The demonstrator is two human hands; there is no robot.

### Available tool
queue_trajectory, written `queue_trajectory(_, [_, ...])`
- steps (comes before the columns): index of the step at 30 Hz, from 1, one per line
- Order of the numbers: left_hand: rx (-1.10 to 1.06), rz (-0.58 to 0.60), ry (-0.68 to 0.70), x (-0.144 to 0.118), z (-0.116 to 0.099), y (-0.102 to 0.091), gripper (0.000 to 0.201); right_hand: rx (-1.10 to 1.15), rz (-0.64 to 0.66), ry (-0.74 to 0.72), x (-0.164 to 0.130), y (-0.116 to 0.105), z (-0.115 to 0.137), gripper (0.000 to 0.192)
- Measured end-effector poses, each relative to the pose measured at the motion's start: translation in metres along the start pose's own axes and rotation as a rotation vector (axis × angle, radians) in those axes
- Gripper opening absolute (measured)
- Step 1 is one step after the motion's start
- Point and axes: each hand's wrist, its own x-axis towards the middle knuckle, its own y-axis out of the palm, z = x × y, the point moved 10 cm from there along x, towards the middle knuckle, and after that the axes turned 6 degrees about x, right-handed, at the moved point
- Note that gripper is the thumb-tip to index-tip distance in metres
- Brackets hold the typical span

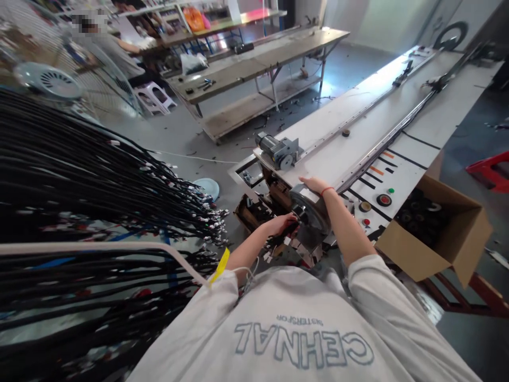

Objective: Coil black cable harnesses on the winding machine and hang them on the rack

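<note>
At the near end of the long white bench, a round grey metal taping-type machine head (312,204) stands in front of me. My right hand (316,184) lies over its upper rim with fingers stretched out, the underside of the palm hidden. My left hand (283,224) is closed beside the hub on the machine's near-left side. It appears to grip a black wire harness (274,241), whose wires and white connectors hang just below the fingers. The exact grip is partly hidden. A grey motor (274,148) is mounted on the bench corner beyond my hands.
Many black wire harnesses (99,175) hang at the left. An open cardboard box (433,228) with dark rolls stands at the right. Buttons (384,200) and a tape roll (365,207) sit on the bench. A fan (50,80), worktable (254,66) and seated person (107,53) are further back.
</note>
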Motion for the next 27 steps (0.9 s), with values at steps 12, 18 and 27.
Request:
queue_trajectory(12, [1.246, -0.381, 0.455, -0.033, -0.087, 0.037, 0.023, -0.707, -0.253, 0.143, -0.128, -0.082, -0.123, 0.037])
queue_trajectory(18, [1.21, -0.556, 0.558, -0.064, -0.134, -0.014, 0.022, -0.817, -0.145, 0.339, -0.14, -0.097, -0.17, 0.04])
queue_trajectory(27, [1.083, -0.589, 0.522, -0.054, -0.11, -0.033, 0.022, -0.124, -0.189, 0.238, -0.172, -0.123, -0.156, 0.021])
